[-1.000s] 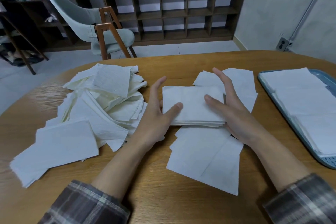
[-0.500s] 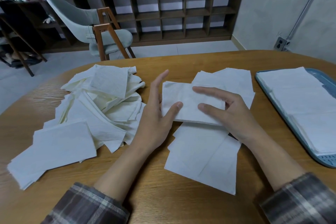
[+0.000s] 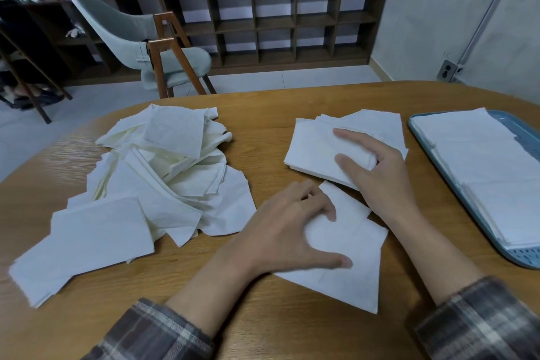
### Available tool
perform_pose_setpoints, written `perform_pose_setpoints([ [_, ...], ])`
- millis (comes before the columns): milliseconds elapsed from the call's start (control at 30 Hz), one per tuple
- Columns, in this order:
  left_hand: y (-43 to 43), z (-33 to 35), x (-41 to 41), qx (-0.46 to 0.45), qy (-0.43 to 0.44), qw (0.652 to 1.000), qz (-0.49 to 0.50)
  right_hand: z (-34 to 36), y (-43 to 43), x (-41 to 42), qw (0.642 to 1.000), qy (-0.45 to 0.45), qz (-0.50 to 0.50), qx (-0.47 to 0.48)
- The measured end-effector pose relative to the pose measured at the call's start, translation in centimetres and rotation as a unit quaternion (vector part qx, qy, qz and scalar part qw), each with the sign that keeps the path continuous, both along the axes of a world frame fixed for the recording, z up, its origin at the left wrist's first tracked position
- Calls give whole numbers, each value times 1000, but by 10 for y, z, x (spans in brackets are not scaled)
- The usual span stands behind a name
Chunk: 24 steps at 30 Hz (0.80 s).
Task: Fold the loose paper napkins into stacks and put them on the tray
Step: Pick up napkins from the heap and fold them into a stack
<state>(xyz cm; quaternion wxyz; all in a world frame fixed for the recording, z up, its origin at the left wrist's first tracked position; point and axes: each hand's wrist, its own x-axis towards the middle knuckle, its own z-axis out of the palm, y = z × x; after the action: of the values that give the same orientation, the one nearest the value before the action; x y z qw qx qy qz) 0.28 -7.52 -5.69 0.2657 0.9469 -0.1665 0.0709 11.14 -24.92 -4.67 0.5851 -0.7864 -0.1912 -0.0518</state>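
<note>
A folded stack (image 3: pixel 312 155) at the centre right of the frame is held by the right hand (image 3: pixel 385 181): index finger and thumb lie on top, and the other fingers appear curled at its right edge. The left hand (image 3: pixel 280 231) is pressed on the flat napkins (image 3: pixel 350 266) at the lower centre, its fingers (image 3: pixel 321 207) bent and spread, with nothing gripped. The squaring of a stack is judged finished and its transfer begun. Next, a firm grip under the whole stack is called for, then a carry to the tray (image 3: pixel 526 260) at the right edge, beside the stacks already laid there. The loose pile (image 3: pixel 163 172) at the left remains to be folded. Half a second earlier, the stack was flanked by both hands; the left hand has since been dropped to the lower sheets.
</note>
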Motion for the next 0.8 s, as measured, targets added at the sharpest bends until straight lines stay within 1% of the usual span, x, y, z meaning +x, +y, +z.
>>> perform_pose_setpoints([
  [100, -2, 1, 0, 12, -10, 1000, 3, 0, 0, 0, 1000, 4, -1, 7],
  [367, 11, 5, 1, -12, -40, 999, 20, 5, 0, -3, 999, 17, 31, 12],
  [567, 20, 7, 3, -100, -14, 994, 41, 9, -4, -3, 997, 41, 59, 41],
  [800, 22, 14, 1, -185, 35, 979, 80, 11, -6, -3, 996, 36, 49, 71],
])
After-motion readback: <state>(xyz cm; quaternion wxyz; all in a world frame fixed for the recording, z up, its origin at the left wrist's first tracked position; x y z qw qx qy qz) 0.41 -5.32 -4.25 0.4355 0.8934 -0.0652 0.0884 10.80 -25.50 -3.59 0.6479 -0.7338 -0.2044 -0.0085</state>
